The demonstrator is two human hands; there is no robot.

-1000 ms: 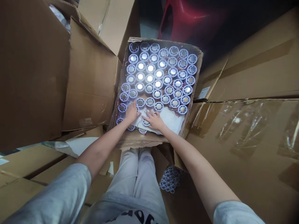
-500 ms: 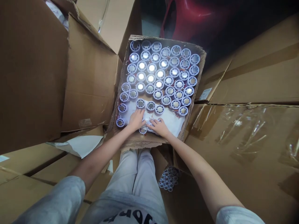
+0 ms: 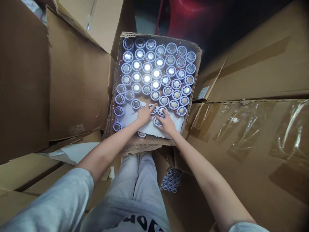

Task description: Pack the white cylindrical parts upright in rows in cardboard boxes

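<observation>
A shallow open cardboard box [image 3: 197,69] stands in front of me, filled with rows of round lavender plastic parts with silver discs in their centres and thin reddish wires. Near its front end, my left hand [image 3: 144,115] has its fingertips on one round lavender part [image 3: 153,109], partly covering it. My right hand [image 3: 168,125] curls its thumb and fingers around another round lavender part [image 3: 157,121], just in front of a third lavender part [image 3: 161,111] that its fingertips touch. White sheet [image 3: 131,116] lies under these parts. A single lavender part [image 3: 142,134] sits by the front wall.
Large cardboard cartons rise at left [image 3: 78,74] and right [image 3: 243,129], close to both arms. More lavender parts [image 3: 171,180] lie low beside my legs. A red glossy object [image 3: 190,19] is beyond the box. A white sheet [image 3: 72,153] hangs at left.
Both hands have moved away from the box's front wall. The part at my right hand has shifted forward and right, and two parts in the front row have slid right. The view has shifted slightly.
</observation>
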